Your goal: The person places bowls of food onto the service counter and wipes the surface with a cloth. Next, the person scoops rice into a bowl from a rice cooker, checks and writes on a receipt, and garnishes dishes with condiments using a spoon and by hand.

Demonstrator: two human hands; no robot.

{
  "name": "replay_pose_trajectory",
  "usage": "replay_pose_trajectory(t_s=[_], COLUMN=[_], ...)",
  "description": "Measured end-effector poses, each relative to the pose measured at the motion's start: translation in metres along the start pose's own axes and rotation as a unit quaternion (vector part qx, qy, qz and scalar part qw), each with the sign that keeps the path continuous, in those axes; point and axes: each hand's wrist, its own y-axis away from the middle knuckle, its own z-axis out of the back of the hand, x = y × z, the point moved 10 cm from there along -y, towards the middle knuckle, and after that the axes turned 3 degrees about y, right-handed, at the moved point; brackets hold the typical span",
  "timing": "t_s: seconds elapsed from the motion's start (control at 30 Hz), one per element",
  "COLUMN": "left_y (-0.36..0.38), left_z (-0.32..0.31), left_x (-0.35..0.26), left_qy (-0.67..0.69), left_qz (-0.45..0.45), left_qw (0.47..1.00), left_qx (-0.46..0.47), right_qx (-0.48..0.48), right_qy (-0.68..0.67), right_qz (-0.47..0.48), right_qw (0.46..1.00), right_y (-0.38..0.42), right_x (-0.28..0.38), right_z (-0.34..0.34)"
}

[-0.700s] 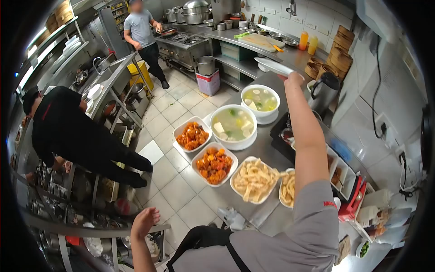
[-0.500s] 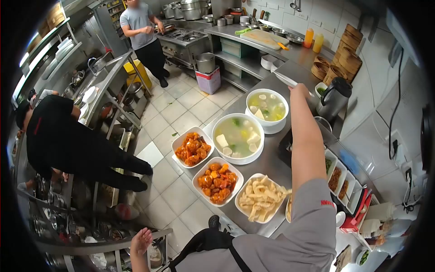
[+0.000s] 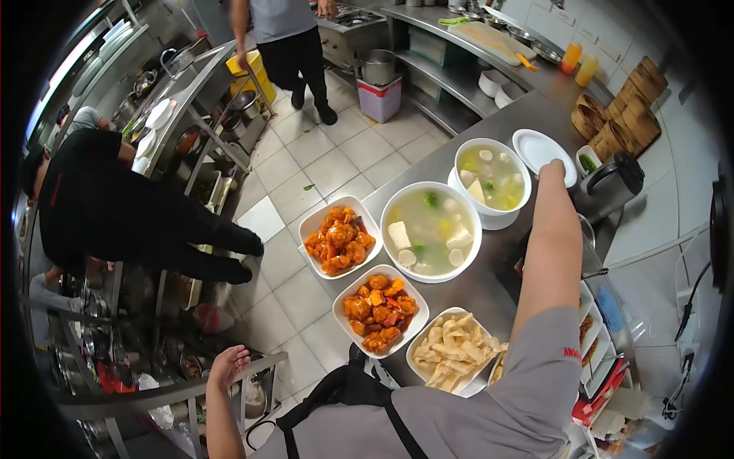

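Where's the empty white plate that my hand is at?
In the head view, the white plate is at the upper right, at your right hand, between the farther soup bowl and the dark grey jug.

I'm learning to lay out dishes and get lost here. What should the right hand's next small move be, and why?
Probably settle the white plate flat on the counter, then let go. The right hand is at its near rim, close beside the far soup bowl, which already has a plate beneath.
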Motion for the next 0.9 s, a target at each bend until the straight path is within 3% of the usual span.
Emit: replay_pose_trajectory(t_s=[0.03,0.07,0.13,0.17,0.23,0.27,0.33,0.37,0.4,0.43,0.47,0.53,0.63,0.83,0.9], left_y=[-0.001,-0.001,0.003,0.002,0.006,0.004,0.0,-0.008,-0.016,-0.024,-0.033,-0.052,-0.073,-0.126,-0.147], left_z=[-0.011,-0.02,-0.038,-0.048,-0.063,-0.068,-0.072,-0.074,-0.073,-0.072,-0.075,-0.082,-0.095,-0.102,-0.101], left_x=[-0.004,-0.008,-0.017,-0.024,-0.032,-0.036,-0.039,-0.037,-0.032,-0.025,-0.02,-0.003,0.019,0.053,0.069], left_qy=[-0.002,-0.006,-0.017,-0.018,-0.022,-0.028,-0.041,-0.024,-0.02,-0.014,-0.007,-0.052,-0.175,-0.383,-0.483], left_qz=[-0.005,-0.01,-0.017,-0.028,-0.044,-0.047,-0.047,-0.052,-0.046,-0.038,-0.034,-0.007,0.029,0.05,0.054], left_qw=[1.0,1.0,0.999,0.998,0.994,0.994,0.994,0.991,0.989,0.987,0.984,0.979,0.964,0.902,0.856], left_qx=[0.014,0.023,0.038,0.057,0.093,0.093,0.093,0.121,0.136,0.153,0.175,0.199,0.196,0.195,0.178], right_qx=[0.0,0.042,0.097,0.004,-0.115,-0.131,-0.127,-0.119,-0.104,-0.141,-0.137,-0.095,-0.021,0.019,-0.055], right_qy=[-0.373,-0.498,-0.701,-0.81,-0.863,-0.855,-0.791,-0.769,-0.775,-0.707,-0.667,-0.591,-0.525,-0.464,-0.295], right_qz=[-0.156,-0.184,-0.277,-0.285,-0.233,-0.215,-0.154,-0.098,-0.039,0.06,0.122,0.229,0.317,0.22,0.148], right_qw=[0.915,0.847,0.65,0.513,0.433,0.454,0.578,0.621,0.622,0.691,0.722,0.768,0.79,0.858,0.942], right_y=[0.006,0.006,0.006,-0.024,0.017,0.021,0.023,0.025,0.04,0.073,0.111,0.206,0.31,0.369,0.37], right_x=[-0.022,-0.019,-0.014,-0.008,-0.018,-0.023,-0.04,-0.043,-0.043,-0.045,-0.041,-0.037,-0.057,-0.133,-0.154], right_z=[-0.013,-0.018,-0.029,-0.053,-0.033,-0.019,0.027,0.047,0.065,0.097,0.113,0.139,0.128,0.04,0.013])
